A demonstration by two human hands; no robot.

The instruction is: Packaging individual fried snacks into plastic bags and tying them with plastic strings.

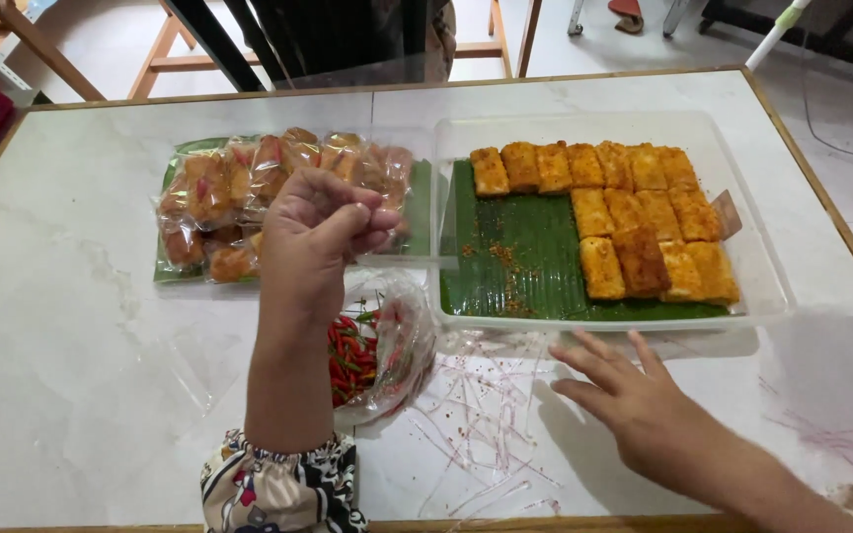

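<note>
Clear plastic bags (pixel 486 415) – right hand (pixel 644 410) above

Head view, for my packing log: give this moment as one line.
left hand: raised, fingers pinched, over chilli bag | right hand: flat on clear plastic bags | tray of fried pieces: part filled

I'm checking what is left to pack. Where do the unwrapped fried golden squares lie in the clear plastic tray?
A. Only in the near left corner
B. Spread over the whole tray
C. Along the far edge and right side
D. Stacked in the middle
C: the fried golden squares fill the far row and right side of the clear plastic tray, leaving the green banana leaf bare at the near left.
</note>
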